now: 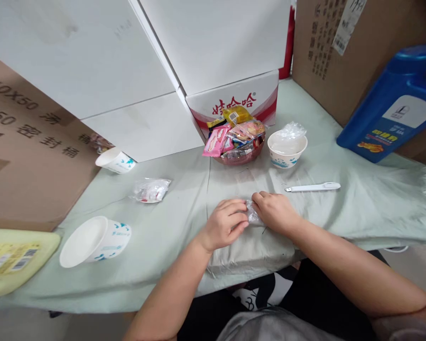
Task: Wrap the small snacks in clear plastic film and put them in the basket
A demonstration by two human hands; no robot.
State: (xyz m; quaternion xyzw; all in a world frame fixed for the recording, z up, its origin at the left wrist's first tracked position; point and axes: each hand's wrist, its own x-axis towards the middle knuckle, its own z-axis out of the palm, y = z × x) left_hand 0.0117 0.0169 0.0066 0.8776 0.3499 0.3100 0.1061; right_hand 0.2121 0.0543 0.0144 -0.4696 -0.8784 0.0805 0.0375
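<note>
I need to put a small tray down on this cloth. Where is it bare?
Bare cloth lies between the tipped paper bowl and the left hand, and right of the white cutter below the blue jug. It is crowded around the snack bowl and the bowl with plastic.

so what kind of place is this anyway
Probably a storeroom or makeshift packing spot: stacked cardboard boxes crowd a cloth-covered table, with a bowl of packaged snacks and paper bowls laid out. Both hands pinch a small clear packet.
</note>
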